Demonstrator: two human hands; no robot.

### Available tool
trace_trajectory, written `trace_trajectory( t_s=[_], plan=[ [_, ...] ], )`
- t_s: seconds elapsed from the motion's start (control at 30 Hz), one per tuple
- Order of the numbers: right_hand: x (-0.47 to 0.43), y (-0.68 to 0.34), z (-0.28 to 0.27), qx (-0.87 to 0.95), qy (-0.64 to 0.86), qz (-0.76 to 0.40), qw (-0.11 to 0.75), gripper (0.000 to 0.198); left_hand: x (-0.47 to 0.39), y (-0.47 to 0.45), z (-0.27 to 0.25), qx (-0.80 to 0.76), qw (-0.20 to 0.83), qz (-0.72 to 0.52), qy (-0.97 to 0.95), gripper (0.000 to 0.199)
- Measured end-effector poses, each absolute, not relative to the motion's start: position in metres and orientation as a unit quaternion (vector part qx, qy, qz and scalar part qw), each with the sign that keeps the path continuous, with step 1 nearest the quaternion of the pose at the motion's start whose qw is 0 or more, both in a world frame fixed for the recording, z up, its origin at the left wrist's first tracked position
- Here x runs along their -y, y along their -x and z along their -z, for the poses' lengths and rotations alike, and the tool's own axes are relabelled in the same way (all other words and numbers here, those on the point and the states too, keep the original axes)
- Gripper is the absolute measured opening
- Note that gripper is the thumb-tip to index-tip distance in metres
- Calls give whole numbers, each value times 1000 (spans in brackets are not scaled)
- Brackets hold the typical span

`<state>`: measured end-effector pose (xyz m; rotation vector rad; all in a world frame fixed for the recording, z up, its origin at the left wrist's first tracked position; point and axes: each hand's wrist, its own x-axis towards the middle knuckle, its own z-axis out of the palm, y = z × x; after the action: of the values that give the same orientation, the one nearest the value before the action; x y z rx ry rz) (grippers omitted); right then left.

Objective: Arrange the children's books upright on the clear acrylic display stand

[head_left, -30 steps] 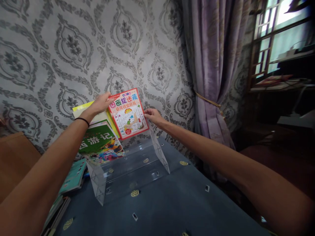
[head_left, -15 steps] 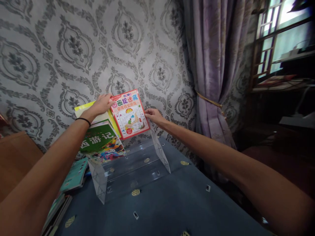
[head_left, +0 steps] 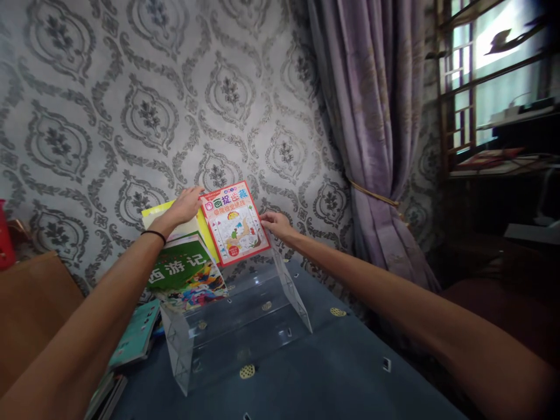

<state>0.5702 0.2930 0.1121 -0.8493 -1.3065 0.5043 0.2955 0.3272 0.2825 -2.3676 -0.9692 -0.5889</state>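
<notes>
A red-bordered picture book point(head_left: 236, 227) stands upright at the back tier of a clear plastic rack point(head_left: 292, 289). My right hand point(head_left: 275, 224) pinches its right edge, thumb towards the front. At its upper left corner is my left hand point(head_left: 187, 204), with fingers closed on the edge; the grip is partly hidden. Left of the red book, and partly behind my left hand, stands a yellow-edged book point(head_left: 210, 240). In front of that, a green book point(head_left: 187, 273) with colourful figures leans in the rack's left side.
Teal books point(head_left: 136, 335) lie stacked on the patterned dark blue cloth point(head_left: 324, 373) left of the rack. A wooden box-like piece point(head_left: 37, 309) stands at far left. Patterned wallpaper point(head_left: 149, 111) rises behind, with a tied purple curtain point(head_left: 371, 134) to the right.
The view has tilted and shifted, so the rack and books appear a little lower and further right. Both hands stay at the red book, which sits about the same in the rack.
</notes>
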Motion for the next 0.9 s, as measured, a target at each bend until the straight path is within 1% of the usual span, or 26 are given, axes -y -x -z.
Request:
trace_trajectory(
  t_s=[0.3,0.63,0.77,0.9],
  plan=[
    [-291,-569,-112,569,385,-243,685,12,-326,-291,-288,357,244,236,870,45],
    [-292,-566,-113,575,391,-233,680,15,-312,-265,-294,360,215,272,866,43],
    [-294,-564,-113,573,403,-207,682,18,-301,-247,-297,379,179,286,862,40],
    [-286,-566,-114,547,430,-139,704,18,-288,-220,-293,392,118,336,848,39]
  ],
)
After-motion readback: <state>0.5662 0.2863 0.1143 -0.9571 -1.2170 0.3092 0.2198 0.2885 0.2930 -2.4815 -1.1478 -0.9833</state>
